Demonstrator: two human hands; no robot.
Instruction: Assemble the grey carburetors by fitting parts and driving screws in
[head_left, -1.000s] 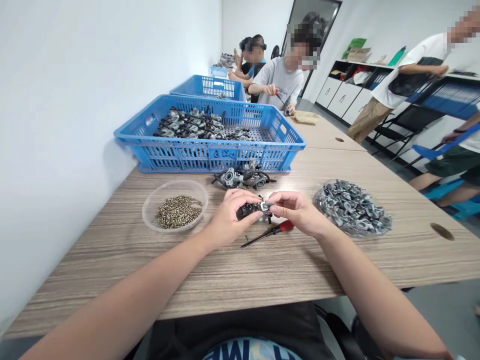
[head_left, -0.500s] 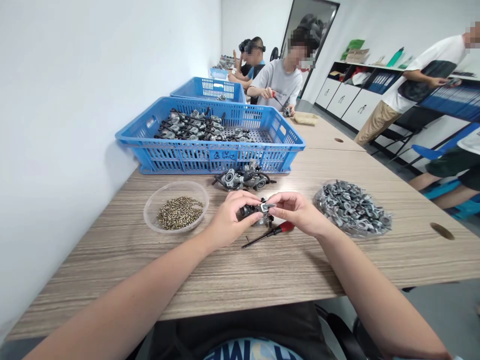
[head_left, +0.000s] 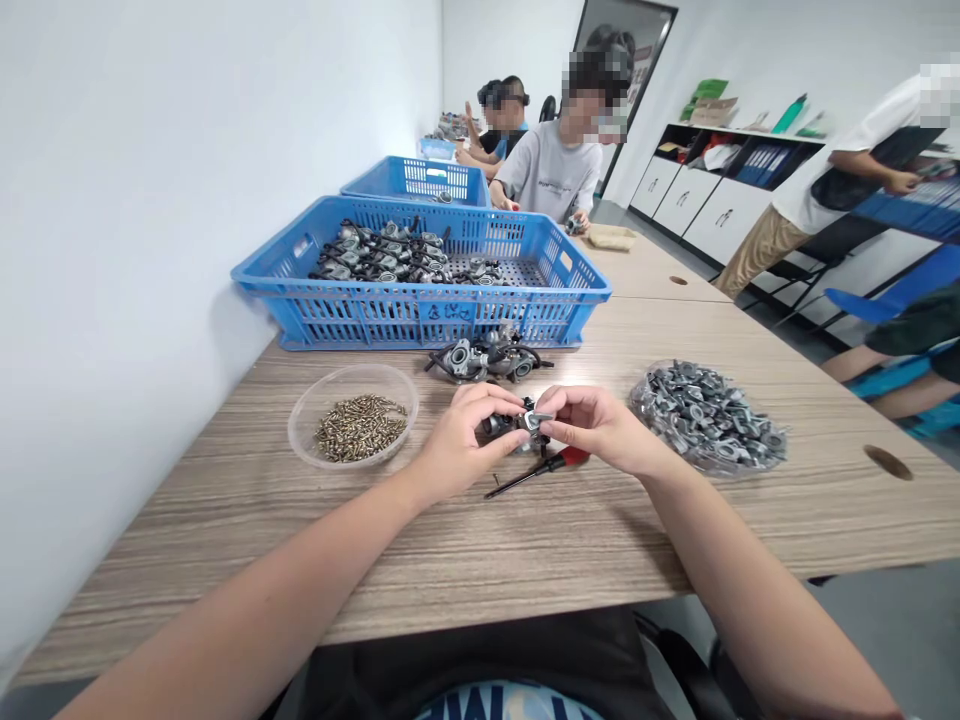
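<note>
Just in front of the blue crate (head_left: 420, 300), the left hand (head_left: 457, 440) clenches a small metal assembly (head_left: 501, 425) above the tabletop (head_left: 525, 540), while the right hand (head_left: 592, 425) pinches a silver bracket (head_left: 537, 420) onto it. Seating it squarely likely matters. Counted: one screwdriver (head_left: 536, 468), one screw bowl (head_left: 352, 415), one bracket dish (head_left: 709, 418), two crates.

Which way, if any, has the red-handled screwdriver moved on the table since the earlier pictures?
No. The screwdriver lies as before between the screw bowl and the tray of metal parts.
</note>
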